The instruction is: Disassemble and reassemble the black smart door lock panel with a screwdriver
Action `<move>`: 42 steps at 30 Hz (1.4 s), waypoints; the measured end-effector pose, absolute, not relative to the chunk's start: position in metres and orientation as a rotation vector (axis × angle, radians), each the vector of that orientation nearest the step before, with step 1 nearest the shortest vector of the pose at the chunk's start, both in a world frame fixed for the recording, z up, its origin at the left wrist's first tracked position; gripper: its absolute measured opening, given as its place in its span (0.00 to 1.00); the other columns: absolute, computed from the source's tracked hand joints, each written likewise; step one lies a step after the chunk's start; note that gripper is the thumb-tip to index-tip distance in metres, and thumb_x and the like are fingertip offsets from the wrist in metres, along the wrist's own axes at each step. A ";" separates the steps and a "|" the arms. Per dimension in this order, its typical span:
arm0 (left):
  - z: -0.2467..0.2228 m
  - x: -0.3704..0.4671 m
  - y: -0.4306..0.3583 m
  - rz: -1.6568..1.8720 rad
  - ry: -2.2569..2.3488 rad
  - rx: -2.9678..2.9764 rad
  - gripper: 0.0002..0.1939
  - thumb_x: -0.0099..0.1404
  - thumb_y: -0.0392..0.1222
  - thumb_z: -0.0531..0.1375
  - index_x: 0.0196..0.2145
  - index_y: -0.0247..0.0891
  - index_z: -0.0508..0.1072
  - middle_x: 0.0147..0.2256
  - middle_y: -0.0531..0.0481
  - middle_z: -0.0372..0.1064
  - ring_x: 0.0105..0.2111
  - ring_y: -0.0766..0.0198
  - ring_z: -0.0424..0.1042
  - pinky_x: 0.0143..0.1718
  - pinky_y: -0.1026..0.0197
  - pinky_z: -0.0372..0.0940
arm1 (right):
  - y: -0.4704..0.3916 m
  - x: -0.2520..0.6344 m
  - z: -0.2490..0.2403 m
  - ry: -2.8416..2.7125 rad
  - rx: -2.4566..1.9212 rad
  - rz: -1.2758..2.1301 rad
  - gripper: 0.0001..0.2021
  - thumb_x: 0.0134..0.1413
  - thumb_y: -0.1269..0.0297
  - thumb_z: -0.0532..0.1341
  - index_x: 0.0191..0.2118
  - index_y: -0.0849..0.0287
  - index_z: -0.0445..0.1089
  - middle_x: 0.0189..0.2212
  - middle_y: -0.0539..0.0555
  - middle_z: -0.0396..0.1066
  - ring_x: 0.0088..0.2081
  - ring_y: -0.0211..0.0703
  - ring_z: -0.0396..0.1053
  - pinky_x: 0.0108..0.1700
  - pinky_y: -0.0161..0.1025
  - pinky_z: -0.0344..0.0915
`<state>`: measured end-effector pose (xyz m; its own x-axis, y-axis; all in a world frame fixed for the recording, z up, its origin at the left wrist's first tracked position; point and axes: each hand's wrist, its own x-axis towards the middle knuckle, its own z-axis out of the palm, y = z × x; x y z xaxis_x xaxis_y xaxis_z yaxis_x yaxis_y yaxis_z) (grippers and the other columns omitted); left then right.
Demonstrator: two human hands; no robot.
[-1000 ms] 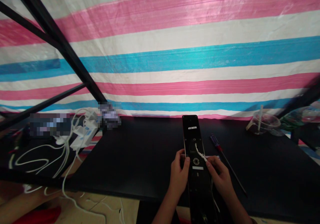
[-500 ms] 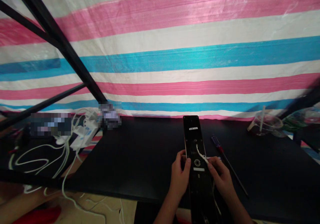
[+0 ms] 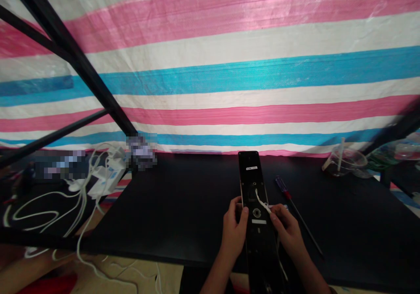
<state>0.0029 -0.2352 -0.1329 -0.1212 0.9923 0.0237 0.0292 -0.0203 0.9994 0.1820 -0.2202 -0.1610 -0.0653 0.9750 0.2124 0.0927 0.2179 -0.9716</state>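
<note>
A long black door lock panel [image 3: 261, 248] with white labels and a round metal ring around a hole points away from me over the near edge of the table. My left hand [image 3: 235, 230] grips its left edge, thumb on the upper face and fingers underneath. A white cable [image 3: 261, 203] comes out of the panel near its middle and runs to the right side. My right hand [image 3: 288, 229] pinches this cable between thumb and fingers at the panel's right edge. Right of that hand lies a long screwdriver [image 3: 303, 222] with a purple and red handle.
The black table [image 3: 170, 211] meets a striped tarp [image 3: 229, 79] at the back. Plastic cups [image 3: 348, 160] stand at the back right. On the left are a white power strip [image 3: 107, 181], tangled white cords [image 3: 82, 224] and a black metal frame [image 3: 85, 82]. A person's arm [image 3: 36, 267] shows at lower left.
The whole view has shifted slightly, so everything sits a little further left. Both hands keep the same hold on the panel and cable.
</note>
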 end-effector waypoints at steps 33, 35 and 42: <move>-0.132 0.003 -0.236 1.316 1.284 1.160 0.18 0.70 0.52 0.56 0.51 0.39 0.71 0.42 0.45 0.78 0.42 0.56 0.77 0.45 0.55 0.69 | -0.220 0.179 -0.154 -1.391 -1.102 1.045 0.18 0.61 0.47 0.60 0.28 0.56 0.64 0.24 0.48 0.61 0.26 0.40 0.61 0.29 0.35 0.61; -0.132 0.003 -0.236 1.317 1.280 1.164 0.18 0.70 0.52 0.56 0.51 0.39 0.71 0.42 0.45 0.78 0.42 0.56 0.77 0.45 0.55 0.69 | -0.220 0.179 -0.154 -1.388 -1.112 1.049 0.19 0.60 0.46 0.61 0.28 0.56 0.64 0.24 0.48 0.61 0.26 0.40 0.61 0.28 0.35 0.61; -0.132 0.002 -0.235 1.299 1.288 1.158 0.18 0.70 0.52 0.56 0.51 0.39 0.70 0.42 0.45 0.78 0.42 0.56 0.77 0.45 0.55 0.69 | -0.220 0.180 -0.159 -1.382 -1.113 1.062 0.18 0.61 0.47 0.60 0.29 0.56 0.64 0.24 0.47 0.61 0.26 0.39 0.61 0.29 0.35 0.61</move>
